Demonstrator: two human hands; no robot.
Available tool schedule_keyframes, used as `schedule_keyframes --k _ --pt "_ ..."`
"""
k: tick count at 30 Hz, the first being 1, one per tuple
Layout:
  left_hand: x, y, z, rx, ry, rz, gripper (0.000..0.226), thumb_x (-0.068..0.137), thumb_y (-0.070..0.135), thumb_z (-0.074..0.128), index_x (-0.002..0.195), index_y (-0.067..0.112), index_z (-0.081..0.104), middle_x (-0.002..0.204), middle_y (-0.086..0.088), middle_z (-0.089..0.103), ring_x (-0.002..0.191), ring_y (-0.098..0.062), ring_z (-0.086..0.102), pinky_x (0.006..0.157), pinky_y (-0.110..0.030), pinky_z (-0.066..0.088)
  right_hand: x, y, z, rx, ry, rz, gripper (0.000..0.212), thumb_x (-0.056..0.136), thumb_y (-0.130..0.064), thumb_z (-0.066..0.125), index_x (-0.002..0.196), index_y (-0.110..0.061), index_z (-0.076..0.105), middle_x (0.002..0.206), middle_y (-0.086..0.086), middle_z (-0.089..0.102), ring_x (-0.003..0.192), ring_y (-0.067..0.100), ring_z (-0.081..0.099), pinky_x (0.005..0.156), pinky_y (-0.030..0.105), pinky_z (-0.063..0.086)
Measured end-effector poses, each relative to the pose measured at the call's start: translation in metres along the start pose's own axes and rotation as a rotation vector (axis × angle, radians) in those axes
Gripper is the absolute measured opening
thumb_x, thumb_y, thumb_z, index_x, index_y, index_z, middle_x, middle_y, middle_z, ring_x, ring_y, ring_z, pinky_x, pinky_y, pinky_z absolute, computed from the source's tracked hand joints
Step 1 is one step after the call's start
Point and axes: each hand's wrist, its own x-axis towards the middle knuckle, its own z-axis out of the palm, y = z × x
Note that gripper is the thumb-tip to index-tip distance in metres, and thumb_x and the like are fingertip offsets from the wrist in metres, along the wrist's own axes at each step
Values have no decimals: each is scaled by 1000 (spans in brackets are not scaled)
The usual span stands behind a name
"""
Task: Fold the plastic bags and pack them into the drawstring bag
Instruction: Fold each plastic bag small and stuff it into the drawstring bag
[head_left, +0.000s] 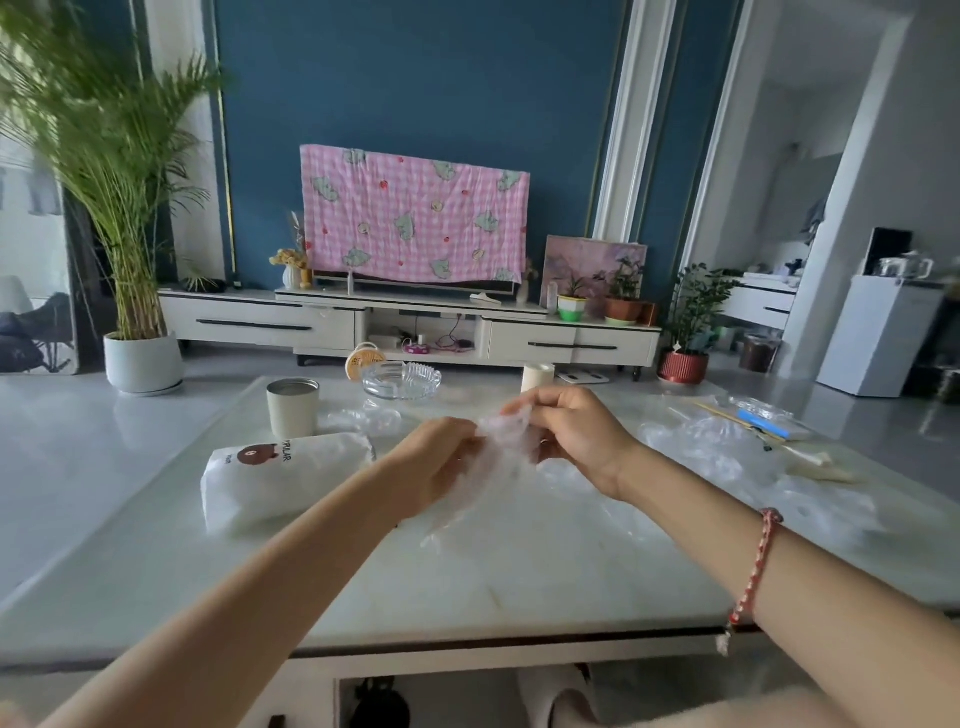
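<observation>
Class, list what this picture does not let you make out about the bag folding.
Head view:
1. The plastic bag: clear film, blurred, partly behind the left hand and right hand; its folds cannot be counted.
2. The drawstring bag: its mouth is too small and blurred; open or closed unclear.
3. The loose bags at right: transparent and overlapping; number unclear.

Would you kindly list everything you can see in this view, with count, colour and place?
held plastic bag: 1, clear, between both hands above the table
loose plastic bags: several, clear, table's right side
drawstring bag: 1, white with brown bear print, lying left of the hands
tumbler: 1, cream, behind the drawstring bag
glass dish: 1, clear, table's far edge
table: 1, pale, foreground
checked cloth: 1, pink, draped over the screen on the far cabinet
palm: 1, green, floor at left
bracelet: 1, red, right wrist
left hand: 1, grips the held plastic bag
right hand: 1, pinches the held plastic bag
</observation>
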Motion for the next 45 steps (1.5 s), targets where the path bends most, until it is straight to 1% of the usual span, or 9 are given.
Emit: schedule_keyframes --k 5,11,15,18,21,28,39,43,45 --pt "-5 3 3 -280 -185 -92 57 96 38 39 59 1 63 48 -6 58 38 -15 56 40 -14 42 -5 -5 -10 -286 47 -93 45 85 13 34 77 -13 70 77 11 66 46 3 48 48 16 43" --pt "-13 -5 5 -85 -30 -138 22 93 13 50 75 5 60 68 -7 64 55 -15 60 54 -23 48 -9 -1 -20 -203 14 -33 39 87 8 41 114 -11 62 94 6 58 74 13 55 65 20 45" --pt "-17 1 5 -180 66 -111 12 92 9 53 84 2 59 101 -15 64 86 -23 60 78 -27 52 -19 17 -21 -923 24 -478 76 74 -3 68 141 -13 33 139 11 35 125 23 32 100 21 23" --pt "-27 7 13 -166 104 -55 11 94 6 49 85 4 55 79 -8 63 62 -13 63 50 -16 52 -25 33 -7 -1200 54 -914 75 64 -15 81 128 -14 42 129 13 51 116 25 40 97 32 28" --pt "-35 13 24 -122 79 -80 29 94 3 44 65 0 46 41 -6 50 27 -9 48 30 -18 41 -32 37 6 -1009 125 -1058 23 77 -11 63 100 -11 60 97 6 64 90 17 46 78 37 43" --pt "-40 5 35 -166 138 67 23 88 -9 38 71 0 51 64 -11 56 49 -17 58 50 -25 52 -51 23 2 -199 26 -345 16 91 -20 60 77 -14 66 73 1 64 70 8 52 69 21 42" --pt "13 -22 31 -12 16 126 12 89 11 60 78 8 57 71 -7 63 61 -14 63 59 -28 56 7 65 3 -187 60 -6 39 86 -20 62 52 -21 44 52 -13 42 53 4 37 51 16 31" --pt "49 -48 20 -12 39 96 8 92 6 54 88 4 60 73 -7 65 61 -13 64 53 -26 55 20 99 4 -167 111 39 13 85 -19 65 93 -21 55 91 -6 50 80 5 48 68 11 39" --pt "73 -60 7 -10 23 69 12 94 8 51 98 2 60 83 -10 66 68 -16 65 56 -27 55 37 125 4 -101 111 165 59 81 -20 71 130 -19 38 121 2 41 106 12 47 86 19 40"
